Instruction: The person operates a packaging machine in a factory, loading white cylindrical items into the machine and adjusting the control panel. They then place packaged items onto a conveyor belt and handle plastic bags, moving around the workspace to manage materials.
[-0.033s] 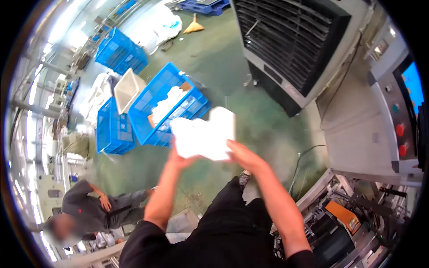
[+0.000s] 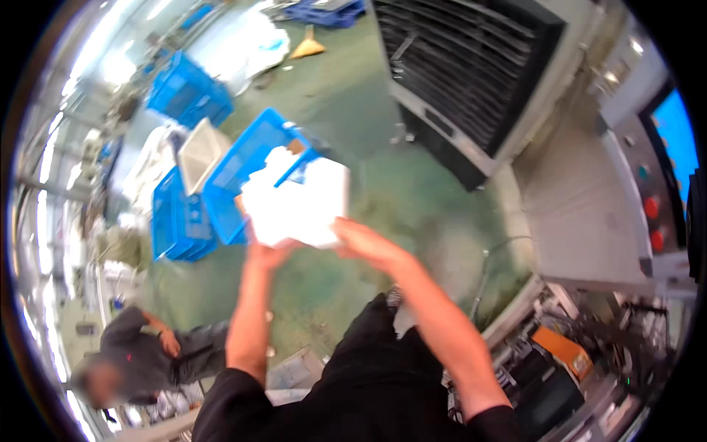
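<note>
A bright white bundle (image 2: 298, 210), too washed out to make out its kind, is held between my two hands. My left hand (image 2: 270, 250) is closed on its near left edge, fingers partly hidden beneath it. At its near right edge my right hand (image 2: 364, 241) grips the other side. The bundle overlaps the near side of a blue plastic crate (image 2: 228, 180) in the view. More white items (image 2: 280, 158) and some brown cardboard (image 2: 296, 146) show inside that crate. Whether the bundle touches the crate I cannot tell.
Another blue crate (image 2: 168, 221) and a cream bin (image 2: 200, 156) stand to the left, more blue crates (image 2: 190, 90) behind. A large air cooler (image 2: 464, 81) stands far right. Machinery (image 2: 549, 376) and a control panel (image 2: 644, 177) flank my right. A person (image 2: 151, 350) is at the lower left.
Both hands have moved left and slightly away from me with the white bundle, which now covers more of the blue crate. The whole view has shifted slightly.
</note>
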### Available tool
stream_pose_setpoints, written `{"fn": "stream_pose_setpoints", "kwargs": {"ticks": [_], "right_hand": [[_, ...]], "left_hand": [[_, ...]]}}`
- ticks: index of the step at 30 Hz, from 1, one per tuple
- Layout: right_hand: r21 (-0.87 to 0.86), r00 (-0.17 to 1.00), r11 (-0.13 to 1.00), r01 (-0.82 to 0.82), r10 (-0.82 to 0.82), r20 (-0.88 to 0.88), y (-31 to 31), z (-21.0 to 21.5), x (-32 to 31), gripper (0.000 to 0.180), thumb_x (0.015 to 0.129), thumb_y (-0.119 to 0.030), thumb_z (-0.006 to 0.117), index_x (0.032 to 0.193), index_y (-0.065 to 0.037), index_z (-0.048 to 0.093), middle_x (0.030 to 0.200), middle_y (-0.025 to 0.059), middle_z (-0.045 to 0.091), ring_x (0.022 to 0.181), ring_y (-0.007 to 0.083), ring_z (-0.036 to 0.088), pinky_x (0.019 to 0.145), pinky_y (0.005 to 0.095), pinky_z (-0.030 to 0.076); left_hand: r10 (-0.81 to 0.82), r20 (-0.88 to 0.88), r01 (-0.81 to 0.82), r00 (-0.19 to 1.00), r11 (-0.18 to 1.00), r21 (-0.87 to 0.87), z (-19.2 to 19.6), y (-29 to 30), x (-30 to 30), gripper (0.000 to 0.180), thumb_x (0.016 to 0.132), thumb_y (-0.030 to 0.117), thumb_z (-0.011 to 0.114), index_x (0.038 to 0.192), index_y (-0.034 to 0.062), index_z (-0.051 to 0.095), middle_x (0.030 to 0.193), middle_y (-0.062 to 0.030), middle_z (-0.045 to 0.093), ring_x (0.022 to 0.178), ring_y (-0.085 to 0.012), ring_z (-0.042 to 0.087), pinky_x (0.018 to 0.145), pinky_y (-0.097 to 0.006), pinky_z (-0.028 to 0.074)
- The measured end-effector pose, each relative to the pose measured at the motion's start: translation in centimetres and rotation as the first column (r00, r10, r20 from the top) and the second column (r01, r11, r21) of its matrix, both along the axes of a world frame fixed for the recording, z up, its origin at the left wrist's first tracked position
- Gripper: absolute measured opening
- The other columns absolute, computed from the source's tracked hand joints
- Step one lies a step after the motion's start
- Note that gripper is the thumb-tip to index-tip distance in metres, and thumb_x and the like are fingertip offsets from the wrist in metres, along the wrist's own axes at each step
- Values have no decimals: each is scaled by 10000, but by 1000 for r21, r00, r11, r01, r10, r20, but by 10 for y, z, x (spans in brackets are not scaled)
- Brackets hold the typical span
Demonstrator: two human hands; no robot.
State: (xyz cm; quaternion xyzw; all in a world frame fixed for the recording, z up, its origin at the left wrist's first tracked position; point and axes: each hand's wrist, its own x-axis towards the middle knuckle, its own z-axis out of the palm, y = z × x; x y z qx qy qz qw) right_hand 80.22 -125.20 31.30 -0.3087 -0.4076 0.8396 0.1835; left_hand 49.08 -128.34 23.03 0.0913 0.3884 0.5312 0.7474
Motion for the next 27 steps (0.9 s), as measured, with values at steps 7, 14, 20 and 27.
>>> {"fn": "stream_pose_setpoints", "kwargs": {"ticks": [7, 14, 20, 27], "right_hand": [[495, 973, 865, 82, -177, 148, -97, -9, 0, 815, 794, -420, 678, 1361, 72, 361, 1357, 308, 432, 1254, 374, 458, 1041, 430, 376], [387, 33, 286, 877, -838, 544, -302, -54, 402, 272, 889, -138, 586, 1140, -33, 568, 972, 62, 648, 889, 157, 620, 801, 299, 500], [828, -687, -228, 513, -687, 236, -415, -32, 731, 381, 913, -170, 590, 1231, 26, 516, 991, 90, 610, 870, 159, 607, 807, 319, 511], [731, -262, 313, 607, -789, 556, -368, -102, 935, 487, 921, -124, 570, 1381, -39, 436, 1017, 107, 638, 883, 183, 614, 851, 321, 505]], "left_hand": [[283, -570, -493, 771, 832, -255, -99, -105, -273, 808, 858, 518, 559, 1451, 68, 241, 1420, -226, 348, 1219, -389, 431, 992, -519, 399], [-372, -497, -229, 784, 570, -789, -206, -230, -19, 937, 736, 620, 669, 1421, 98, 302, 1255, -163, 450, 952, -278, 563, 733, -391, 506], [-805, -515, 592, 294, 577, -563, -155, -165, 294, 715, 890, 572, 523, 1405, 91, 397, 1323, -135, 514, 1078, -273, 563, 895, -397, 447], [-881, -408, 666, 238, 454, -592, -140, -202, 483, 421, 954, 355, 546, 1265, 72, 524, 1055, -63, 624, 858, -133, 611, 753, -273, 480]]}}
